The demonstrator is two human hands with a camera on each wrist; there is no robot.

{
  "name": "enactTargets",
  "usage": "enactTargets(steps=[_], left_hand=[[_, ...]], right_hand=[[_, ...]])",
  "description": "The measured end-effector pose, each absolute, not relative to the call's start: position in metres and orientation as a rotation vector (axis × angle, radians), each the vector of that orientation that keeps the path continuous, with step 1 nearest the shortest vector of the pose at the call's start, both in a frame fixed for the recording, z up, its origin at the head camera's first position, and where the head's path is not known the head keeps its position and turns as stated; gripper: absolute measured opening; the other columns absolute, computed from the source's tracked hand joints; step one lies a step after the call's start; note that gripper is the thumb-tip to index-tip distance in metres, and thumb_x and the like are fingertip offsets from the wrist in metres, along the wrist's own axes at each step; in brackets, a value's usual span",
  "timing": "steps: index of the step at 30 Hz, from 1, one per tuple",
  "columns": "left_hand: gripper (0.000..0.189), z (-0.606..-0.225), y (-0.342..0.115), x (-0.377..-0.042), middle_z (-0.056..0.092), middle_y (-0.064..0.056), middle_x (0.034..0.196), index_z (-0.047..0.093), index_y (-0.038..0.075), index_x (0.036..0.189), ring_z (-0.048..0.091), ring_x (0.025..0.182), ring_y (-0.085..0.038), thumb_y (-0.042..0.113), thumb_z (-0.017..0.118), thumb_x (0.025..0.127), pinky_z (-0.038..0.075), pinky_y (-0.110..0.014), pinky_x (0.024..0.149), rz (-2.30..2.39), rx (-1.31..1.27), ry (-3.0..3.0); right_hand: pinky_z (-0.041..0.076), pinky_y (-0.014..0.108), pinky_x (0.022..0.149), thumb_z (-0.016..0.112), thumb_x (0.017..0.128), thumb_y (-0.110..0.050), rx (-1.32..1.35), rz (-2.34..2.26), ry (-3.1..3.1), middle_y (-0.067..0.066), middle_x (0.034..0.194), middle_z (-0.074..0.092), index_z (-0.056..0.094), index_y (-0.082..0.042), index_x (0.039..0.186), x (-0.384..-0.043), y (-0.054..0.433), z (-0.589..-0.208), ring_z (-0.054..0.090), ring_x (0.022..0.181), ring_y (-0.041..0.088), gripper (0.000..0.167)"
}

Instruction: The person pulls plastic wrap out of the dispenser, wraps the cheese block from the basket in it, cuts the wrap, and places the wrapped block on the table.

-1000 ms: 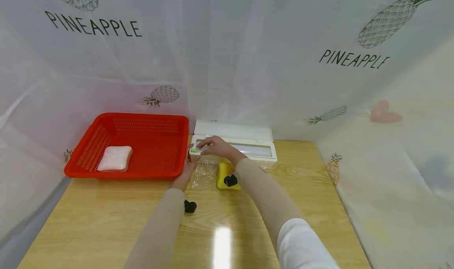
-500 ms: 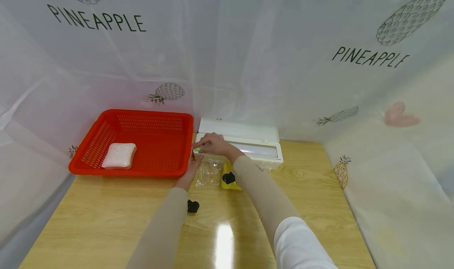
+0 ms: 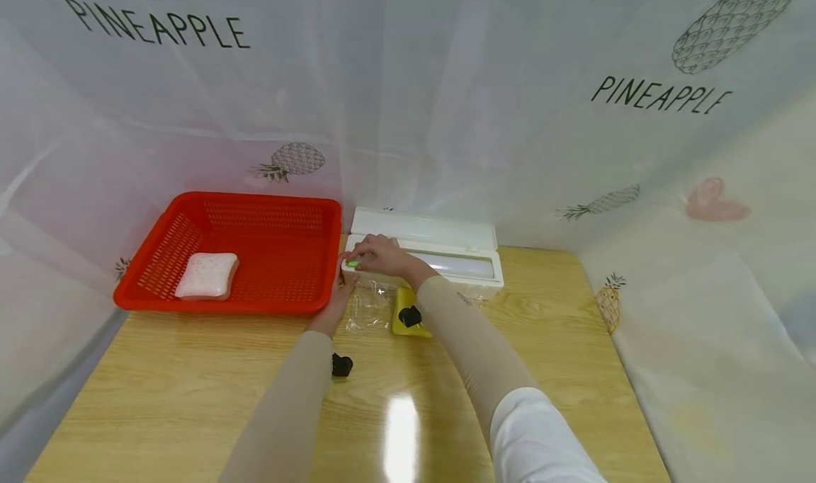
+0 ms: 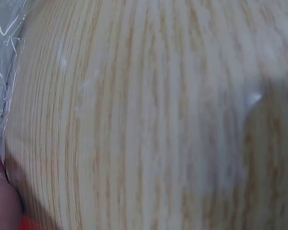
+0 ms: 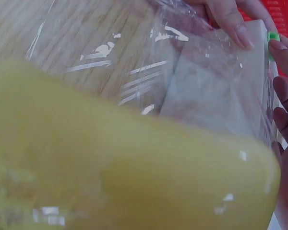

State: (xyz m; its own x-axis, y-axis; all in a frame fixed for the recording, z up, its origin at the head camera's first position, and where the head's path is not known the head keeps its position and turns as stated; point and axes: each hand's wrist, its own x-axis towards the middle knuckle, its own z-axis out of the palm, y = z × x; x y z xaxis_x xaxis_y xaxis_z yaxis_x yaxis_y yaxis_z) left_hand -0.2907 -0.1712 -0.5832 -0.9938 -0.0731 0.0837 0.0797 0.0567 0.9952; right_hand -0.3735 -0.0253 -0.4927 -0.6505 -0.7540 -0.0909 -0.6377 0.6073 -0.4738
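A white cling film dispenser [image 3: 472, 280] lies at the back of the table, lid [image 3: 423, 226] raised, film roll visible inside. My left hand [image 3: 338, 295] grips its left end, thumb against the front face in the right wrist view. My right hand [image 3: 382, 255] reaches across and pinches the green slide cutter [image 3: 353, 263] at that same end. Clear film [image 3: 368, 309] spreads from the dispenser's front over the table. Under it lies a yellow block [image 3: 403, 304], partly hidden by the right forearm and blurred close up in the right wrist view.
Left of the dispenser stands a red plastic basket [image 3: 274, 302] holding a white, bread-slice-shaped block [image 3: 207, 276]. A printed pineapple curtain [image 3: 408, 115] hangs behind and at both sides. The wooden table [image 3: 561, 370] extends to the front and right.
My right hand's fingers have come down onto the green slide cutter at the dispenser's left end. The left hand keeps its place on the dispenser.
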Motion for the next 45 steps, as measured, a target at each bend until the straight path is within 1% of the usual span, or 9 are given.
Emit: enactTargets(steps=[5,8,14,18,26,31,36,40,45], left_hand=[[0.055,-0.581,-0.171,-0.293,0.027,-0.024,0.146,0.029,0.007,0.148,0.041,0.118,-0.039,0.012,0.055,0.100,0.037,-0.045,0.096,-1.971,0.004,-2.247],[0.055,-0.579,-0.169,-0.293,0.030,-0.021,0.140,0.030,0.007,0.147,0.045,0.099,-0.035,0.012,0.056,0.099,0.040,-0.037,0.083,-1.926,0.006,-2.273],[0.054,-0.578,-0.165,-0.292,0.028,-0.022,0.147,0.029,0.009,0.148,0.044,0.108,-0.036,0.014,0.055,0.100,0.038,-0.044,0.090,-1.915,-0.003,-2.287],[0.054,-0.576,-0.162,-0.291,0.034,-0.026,0.139,0.029,0.010,0.148,0.042,0.111,-0.037,0.014,0.055,0.100,0.035,-0.050,0.096,-1.915,0.001,-2.305],[0.057,-0.575,-0.158,-0.291,0.034,-0.024,0.143,0.025,0.010,0.149,0.048,0.113,-0.037,0.014,0.053,0.101,0.042,-0.036,0.088,-1.934,0.017,-2.311],[0.053,-0.577,-0.159,-0.290,0.036,-0.028,0.142,0.027,0.008,0.147,0.048,0.113,-0.041,0.010,0.053,0.101,0.043,-0.040,0.090,-1.945,-0.008,-2.239],[0.052,-0.588,-0.163,-0.291,0.035,-0.021,0.141,0.032,0.020,0.146,0.050,0.105,-0.034,0.023,0.056,0.100,0.043,-0.041,0.087,-1.959,-0.061,-2.173],[0.051,-0.572,-0.159,-0.285,0.034,-0.026,0.133,0.029,0.006,0.145,0.049,0.093,-0.035,0.006,0.054,0.099,0.043,-0.032,0.078,-1.948,-0.008,-2.192],[0.052,-0.574,-0.161,-0.286,0.031,-0.012,0.108,0.029,0.006,0.145,0.040,0.079,-0.022,0.003,0.053,0.099,0.036,-0.021,0.067,-1.948,0.053,-2.227]], right_hand=[[0.030,0.035,0.090,0.064,0.095,-0.032,-1.151,-0.579,2.566,-0.006,0.125,0.056,0.070,-0.030,0.117,-0.373,-0.020,-0.489,0.047,0.113,0.014,0.023],[0.029,0.034,0.089,0.064,0.095,-0.031,-1.137,-0.588,2.562,-0.005,0.131,0.055,0.069,-0.028,0.118,-0.371,-0.017,-0.486,0.046,0.114,0.014,0.024],[0.030,0.035,0.091,0.063,0.096,-0.032,-1.111,-0.585,2.573,-0.005,0.131,0.054,0.068,-0.029,0.119,-0.368,-0.009,-0.483,0.046,0.114,0.014,0.024],[0.030,0.037,0.092,0.062,0.097,-0.031,-1.101,-0.584,2.569,-0.004,0.123,0.055,0.069,-0.029,0.119,-0.368,-0.003,-0.483,0.046,0.113,0.015,0.023],[0.030,0.042,0.097,0.060,0.098,-0.031,-1.087,-0.577,2.565,-0.005,0.119,0.055,0.068,-0.029,0.118,-0.369,0.012,-0.486,0.046,0.113,0.014,0.022],[0.030,0.043,0.098,0.060,0.098,-0.030,-1.071,-0.571,2.565,-0.003,0.119,0.055,0.068,-0.029,0.118,-0.367,0.021,-0.484,0.046,0.113,0.015,0.022],[0.029,0.045,0.100,0.059,0.099,-0.030,-1.057,-0.524,2.580,-0.003,0.120,0.054,0.068,-0.029,0.119,-0.364,0.031,-0.482,0.046,0.113,0.016,0.022],[0.030,0.046,0.100,0.058,0.099,-0.030,-1.061,-0.474,2.586,-0.002,0.120,0.054,0.067,-0.029,0.120,-0.365,0.044,-0.482,0.045,0.113,0.017,0.023],[0.029,0.049,0.101,0.058,0.100,-0.028,-1.029,-0.493,2.573,0.000,0.120,0.053,0.067,-0.027,0.121,-0.364,0.062,-0.481,0.044,0.113,0.019,0.023]])
